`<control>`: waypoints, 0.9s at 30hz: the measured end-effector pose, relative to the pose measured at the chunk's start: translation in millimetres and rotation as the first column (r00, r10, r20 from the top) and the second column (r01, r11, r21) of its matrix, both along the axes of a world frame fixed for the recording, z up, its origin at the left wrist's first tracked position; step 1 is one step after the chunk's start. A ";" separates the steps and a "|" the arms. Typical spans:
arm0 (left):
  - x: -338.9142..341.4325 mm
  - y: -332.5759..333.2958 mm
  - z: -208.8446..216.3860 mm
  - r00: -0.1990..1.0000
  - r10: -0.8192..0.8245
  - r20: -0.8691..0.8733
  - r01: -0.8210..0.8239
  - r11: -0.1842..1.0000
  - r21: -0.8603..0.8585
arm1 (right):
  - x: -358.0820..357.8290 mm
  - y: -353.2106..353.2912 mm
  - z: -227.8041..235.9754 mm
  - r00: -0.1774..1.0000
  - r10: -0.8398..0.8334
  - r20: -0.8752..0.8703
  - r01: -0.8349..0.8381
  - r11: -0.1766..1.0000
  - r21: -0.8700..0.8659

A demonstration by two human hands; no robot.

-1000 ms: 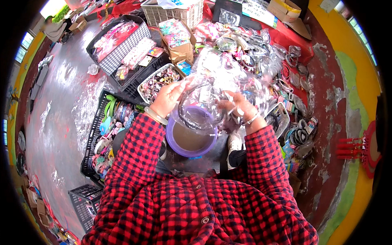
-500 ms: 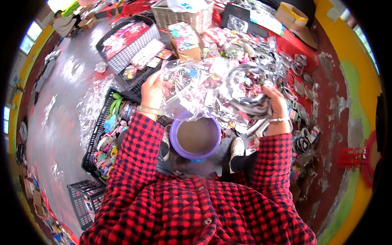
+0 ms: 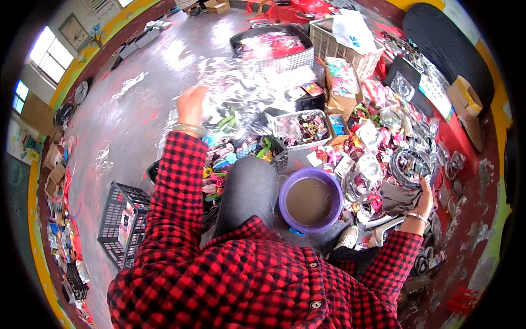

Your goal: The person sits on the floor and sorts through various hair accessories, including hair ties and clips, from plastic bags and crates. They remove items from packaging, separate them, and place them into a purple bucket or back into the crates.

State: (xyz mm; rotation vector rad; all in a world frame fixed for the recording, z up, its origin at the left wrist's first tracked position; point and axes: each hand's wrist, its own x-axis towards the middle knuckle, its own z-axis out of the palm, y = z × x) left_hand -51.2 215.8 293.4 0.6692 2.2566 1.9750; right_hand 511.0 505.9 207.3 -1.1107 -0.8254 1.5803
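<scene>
My left hand [image 3: 192,107] is raised at the left, its fingers closed on a large clear plastic bag [image 3: 241,82]. The bag spreads to the right, blurred and shiny, over a black crate of colourful hair accessories [image 3: 233,153]. On the right, my right hand [image 3: 423,202] grips the lower edge of a ring-shaped dark bundle [image 3: 411,167] with small colourful pieces in its middle. A dark brown cloth-like piece [image 3: 398,198] lies against my fingers; whether it belongs to the bundle I cannot tell.
A purple basin [image 3: 310,200] of murky water stands by my knee. A white tray of small items [image 3: 300,147], a cardboard box [image 3: 342,90] and a beige crate [image 3: 350,52] lie beyond. Bagged accessories [image 3: 378,131] heap up at the right; a black crate [image 3: 123,225] sits at the left.
My hands have moved apart: the left swung out left with the plastic bag, the right went right and down with the ring-shaped bundle. The view has turned left.
</scene>
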 end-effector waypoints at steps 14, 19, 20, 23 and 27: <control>-281.1 -127.6 -99.9 0.927 0.300 0.226 -0.281 0.953 -0.114 | -38.0 -13.3 0.4 0.997 0.042 0.064 -0.041 0.999 -0.013; -226.3 -69.5 -109.8 0.984 0.058 -0.166 -0.168 0.584 -0.794 | -28.2 -24.9 9.8 0.994 0.000 0.113 0.000 1.000 -0.004; -203.8 -58.8 -108.2 0.995 0.056 -0.083 -0.100 0.601 -0.793 | -24.6 -23.1 4.5 0.996 0.013 0.088 -0.017 0.999 0.049; -160.2 -25.4 -122.8 0.781 0.210 0.588 -0.084 0.969 -0.233 | -40.9 -30.8 13.7 0.980 0.024 0.197 -0.062 0.980 0.191; -34.0 50.5 -81.2 0.773 -0.283 0.567 0.322 0.946 0.034 | -47.4 -38.8 17.2 0.974 0.116 0.196 -0.155 0.968 0.199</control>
